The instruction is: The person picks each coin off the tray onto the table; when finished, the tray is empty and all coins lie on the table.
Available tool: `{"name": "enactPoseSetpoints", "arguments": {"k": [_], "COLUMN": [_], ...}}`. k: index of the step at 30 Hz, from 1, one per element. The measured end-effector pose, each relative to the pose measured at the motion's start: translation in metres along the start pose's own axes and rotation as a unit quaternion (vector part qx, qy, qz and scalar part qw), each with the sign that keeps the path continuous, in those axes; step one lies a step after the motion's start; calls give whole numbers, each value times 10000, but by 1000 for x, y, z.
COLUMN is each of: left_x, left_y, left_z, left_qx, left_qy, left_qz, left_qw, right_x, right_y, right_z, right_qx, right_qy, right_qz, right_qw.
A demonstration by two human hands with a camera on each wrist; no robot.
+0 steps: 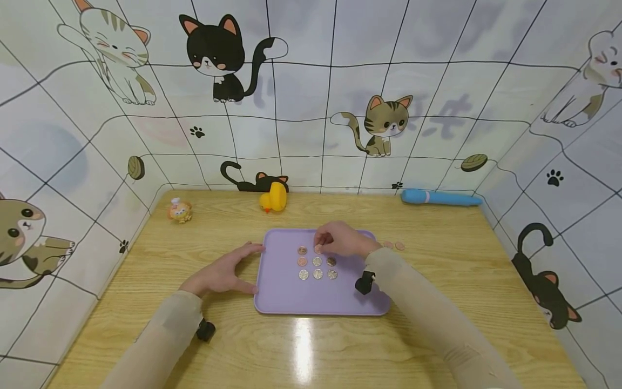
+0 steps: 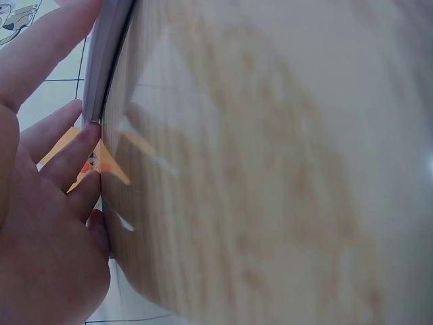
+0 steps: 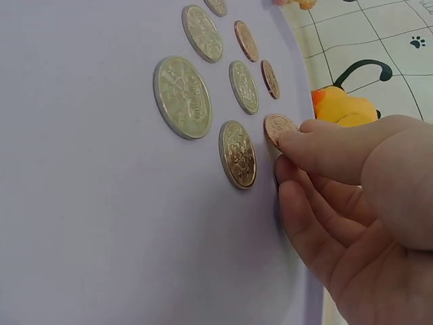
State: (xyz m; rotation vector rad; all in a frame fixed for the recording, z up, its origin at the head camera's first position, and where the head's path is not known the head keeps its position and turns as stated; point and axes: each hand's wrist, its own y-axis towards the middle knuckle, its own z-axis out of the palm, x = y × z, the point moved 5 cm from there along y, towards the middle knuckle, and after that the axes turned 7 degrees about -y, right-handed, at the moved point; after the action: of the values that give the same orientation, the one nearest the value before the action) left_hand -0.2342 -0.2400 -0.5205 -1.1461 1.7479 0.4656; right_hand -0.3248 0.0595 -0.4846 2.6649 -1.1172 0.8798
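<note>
A lilac tray (image 1: 286,300) lies on the wooden table with several coins set out in rows on it. My right hand (image 1: 342,239) is over the far part of the tray, pinching a copper coin (image 3: 276,126) between thumb and fingers at the end of the back row. Close by are a darker brownish coin (image 3: 238,156) and a pale gold coin (image 3: 183,98). Another copper coin (image 1: 302,250) sits to the left in the back row. My left hand (image 1: 221,272), thumb and fingers spread, touches the tray's left edge.
Copper coins (image 1: 399,246) lie on the table just right of the tray, partly behind my right wrist. Along the back are a small figurine (image 1: 180,210), a yellow rubber duck (image 1: 275,198) and a blue pen-like stick (image 1: 441,198). Cat-patterned walls enclose the table.
</note>
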Motion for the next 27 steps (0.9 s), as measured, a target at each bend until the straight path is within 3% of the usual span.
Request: {"name": "enactPoseSetpoints", "arguments": {"k": [12, 20, 27], "left_x": [0, 0, 0], "left_y": [-1, -1, -1], "left_z": [0, 0, 0], "left_qx": [20, 20, 44], "left_qy": [-41, 39, 40], "left_qz": [-141, -59, -17], "left_qw": [9999, 10000, 10000], "right_x": [-6, -11, -20], "right_y": [-1, -6, -17], "right_z": [1, -2, -5], "right_qx": [-57, -136, -185], "right_qy": [356, 597, 824], "right_qz": [117, 12, 155], "right_qw": [9993, 9981, 9963]}}
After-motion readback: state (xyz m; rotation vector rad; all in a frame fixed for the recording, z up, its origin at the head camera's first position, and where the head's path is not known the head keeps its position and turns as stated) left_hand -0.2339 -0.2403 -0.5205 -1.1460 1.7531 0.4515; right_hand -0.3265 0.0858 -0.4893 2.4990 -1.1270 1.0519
